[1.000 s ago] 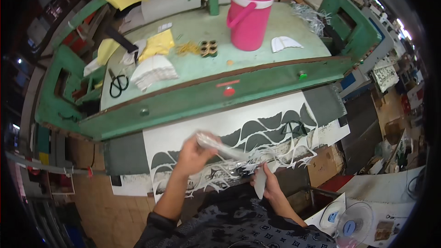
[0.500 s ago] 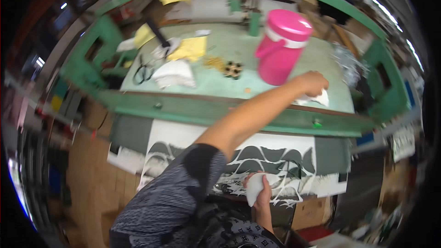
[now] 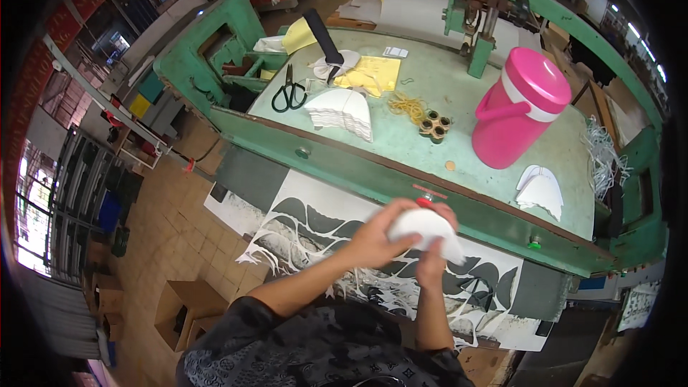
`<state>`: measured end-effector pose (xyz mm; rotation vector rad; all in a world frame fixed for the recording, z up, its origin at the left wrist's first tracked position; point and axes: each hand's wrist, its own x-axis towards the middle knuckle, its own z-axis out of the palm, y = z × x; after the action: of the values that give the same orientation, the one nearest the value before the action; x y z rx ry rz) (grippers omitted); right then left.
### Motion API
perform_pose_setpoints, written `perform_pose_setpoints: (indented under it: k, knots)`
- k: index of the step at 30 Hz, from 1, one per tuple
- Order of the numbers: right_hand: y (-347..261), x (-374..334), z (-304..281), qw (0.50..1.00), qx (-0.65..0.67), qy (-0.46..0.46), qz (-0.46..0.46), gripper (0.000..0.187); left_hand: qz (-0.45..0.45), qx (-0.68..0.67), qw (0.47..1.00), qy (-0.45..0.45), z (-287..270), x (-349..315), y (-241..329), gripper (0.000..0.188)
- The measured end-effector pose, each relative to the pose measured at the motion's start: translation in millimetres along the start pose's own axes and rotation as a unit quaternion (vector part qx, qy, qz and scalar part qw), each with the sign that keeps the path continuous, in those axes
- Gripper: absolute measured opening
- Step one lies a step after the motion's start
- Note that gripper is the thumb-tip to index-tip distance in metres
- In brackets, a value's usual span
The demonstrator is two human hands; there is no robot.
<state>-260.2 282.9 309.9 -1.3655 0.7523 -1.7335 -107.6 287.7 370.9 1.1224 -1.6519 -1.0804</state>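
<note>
We have our left grip (image 3: pixel 376 240) and right grip (image 3: pixel 432 266) closed on curved white cut pieces (image 3: pixel 424 226), held between them. Beneath both lies a white sheet (image 3: pixel 315 190) with curved cutouts. Beyond them, on the green bench (image 3: pixel 403 140), we see a fanned white stack (image 3: pixel 342 112) and black scissors (image 3: pixel 289 94) leftward, a pink lidded jug (image 3: pixel 509 125) and a smaller white stack (image 3: pixel 540 196) rightward.

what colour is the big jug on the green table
The jug is pink with a white band, best seen in the head view.
</note>
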Motion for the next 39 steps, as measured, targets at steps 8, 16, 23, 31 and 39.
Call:
perform_pose_setpoints:
  k: [8,16,23,31,39]
  knots:
    - [21,139,75,0.943,0.161,-0.292,0.016,0.061,0.079,0.042,0.99,0.112,-188,38,4,0.039]
    - [53,294,156,0.827,-0.264,-0.492,0.063,0.02,-0.006,0.137,0.989,0.051,-306,167,-77,0.037]
    - [65,297,163,0.793,-0.328,-0.507,0.077,0.021,-0.176,-0.044,0.978,-0.107,-316,194,-107,0.043]
    - [37,259,169,0.838,-0.389,-0.383,0.017,0.015,-0.222,-0.254,0.93,-0.148,-329,181,-97,0.042]
    - [57,305,160,0.797,-0.283,-0.53,0.057,0.019,-0.27,-0.329,0.901,-0.088,-305,171,-64,0.037]
